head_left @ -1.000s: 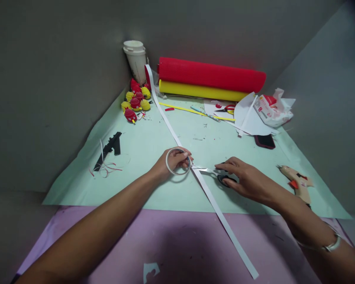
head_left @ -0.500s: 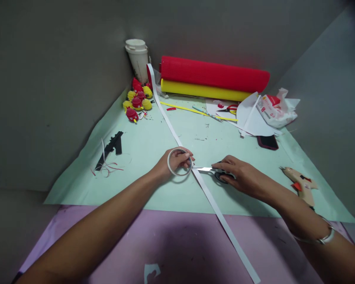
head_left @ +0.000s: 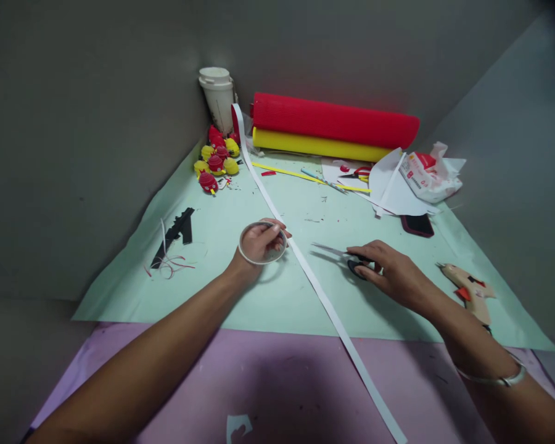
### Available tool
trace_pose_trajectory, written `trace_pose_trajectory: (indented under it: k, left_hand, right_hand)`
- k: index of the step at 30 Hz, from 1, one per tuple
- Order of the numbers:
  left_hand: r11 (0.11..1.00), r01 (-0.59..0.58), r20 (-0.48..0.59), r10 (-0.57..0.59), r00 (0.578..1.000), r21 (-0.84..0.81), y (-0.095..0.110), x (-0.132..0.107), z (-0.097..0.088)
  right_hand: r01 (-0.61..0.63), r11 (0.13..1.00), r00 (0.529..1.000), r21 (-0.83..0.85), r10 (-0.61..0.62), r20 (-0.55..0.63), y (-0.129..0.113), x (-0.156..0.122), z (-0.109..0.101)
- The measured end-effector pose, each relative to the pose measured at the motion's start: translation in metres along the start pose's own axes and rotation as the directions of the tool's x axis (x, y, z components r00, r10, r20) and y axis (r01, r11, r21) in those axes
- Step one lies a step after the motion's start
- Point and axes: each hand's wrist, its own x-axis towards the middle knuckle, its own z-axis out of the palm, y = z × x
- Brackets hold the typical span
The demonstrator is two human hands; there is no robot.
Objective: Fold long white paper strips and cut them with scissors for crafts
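My left hand (head_left: 263, 242) is closed in a pinch, with a thin ring-shaped roll of tape (head_left: 245, 256) held around its fingers. The fingertips touch a long white strip (head_left: 326, 301), which crosses the mat from the back left down over the front edge. To the right of the strip, my right hand (head_left: 382, 266) grips dark-handled scissors (head_left: 333, 249). Their blades look closed and point left, apart from the strip. Whether a short piece of tape lies on the strip by the left fingers, I cannot make out.
Red (head_left: 333, 120) and yellow rolls (head_left: 324, 144) lie at the back beside a white cup (head_left: 218, 98). Several red and yellow figures (head_left: 216, 163) stand left. To the right are a tissue pack (head_left: 430, 177), a phone (head_left: 417, 225) and a glue gun (head_left: 472, 290). Black scraps (head_left: 173, 237) lie left.
The scissors have moved right, away from the strip, and their blades have turned slightly. My left hand and the tape roll have shifted left and a little back.
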Motion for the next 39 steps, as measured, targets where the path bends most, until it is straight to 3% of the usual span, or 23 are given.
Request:
trace_pose_trajectory:
  k: [4, 6, 8, 11, 14, 17, 22, 27, 32, 36, 39]
  left_hand:
    - [0.984, -0.046, 0.105, 0.028, 0.994, 0.171, 0.008, -0.010, 0.005]
    - [0.964, -0.068, 0.192, 0.018, 0.981, 0.259, 0.008, -0.016, 0.007]
    - [0.949, -0.074, 0.208, 0.010, 0.978, 0.306, 0.006, -0.020, 0.006]
    - [0.955, -0.021, 0.150, -0.025, 0.988, 0.297, 0.003, -0.021, 0.000]
    - [0.963, 0.041, 0.048, -0.056, 0.997, 0.267, 0.002, -0.016, -0.007]
    - [0.961, 0.049, 0.000, -0.051, 0.999, 0.273, 0.000, -0.012, -0.011]
    - [0.957, 0.028, 0.011, -0.033, 0.999, 0.290, -0.007, -0.010, -0.014]
    - [0.962, 0.026, -0.007, -0.025, 1.000, 0.270, -0.011, -0.008, -0.017]
    - [0.920, -0.052, 0.057, 0.032, 0.998, 0.389, -0.015, -0.011, -0.019]
    - [0.772, -0.171, 0.122, 0.121, 0.985, 0.613, -0.008, -0.024, -0.013]
    - [0.653, -0.181, 0.153, 0.100, 0.983, 0.736, -0.002, -0.032, -0.010]
  right_hand:
    - [-0.120, 0.987, 0.989, -0.104, 0.110, -0.095, 0.003, 0.005, 0.014]
    - [-0.068, 0.973, 0.995, -0.220, 0.049, -0.090, -0.004, 0.007, 0.021]
    - [0.012, 0.946, 0.996, -0.323, -0.040, -0.080, -0.020, 0.009, 0.026]
    - [0.110, 0.939, 0.981, -0.327, -0.156, -0.118, -0.051, 0.011, 0.036]
    - [0.199, 0.939, 0.975, -0.280, -0.219, -0.041, -0.071, 0.013, 0.053]
    - [0.237, 0.921, 0.965, -0.309, -0.261, -0.039, -0.075, 0.016, 0.066]
    - [0.253, 0.918, 0.951, -0.305, -0.293, -0.093, -0.075, 0.019, 0.076]
    - [0.207, 0.964, 0.957, -0.166, -0.235, -0.169, -0.077, 0.019, 0.079]
    - [0.160, 0.976, 0.981, 0.146, -0.140, -0.135, -0.088, 0.022, 0.057]
    - [0.029, 0.871, 0.996, 0.490, 0.017, -0.089, -0.123, 0.030, 0.036]
    - [-0.087, 0.797, 0.992, 0.598, 0.124, -0.020, -0.148, 0.037, 0.033]
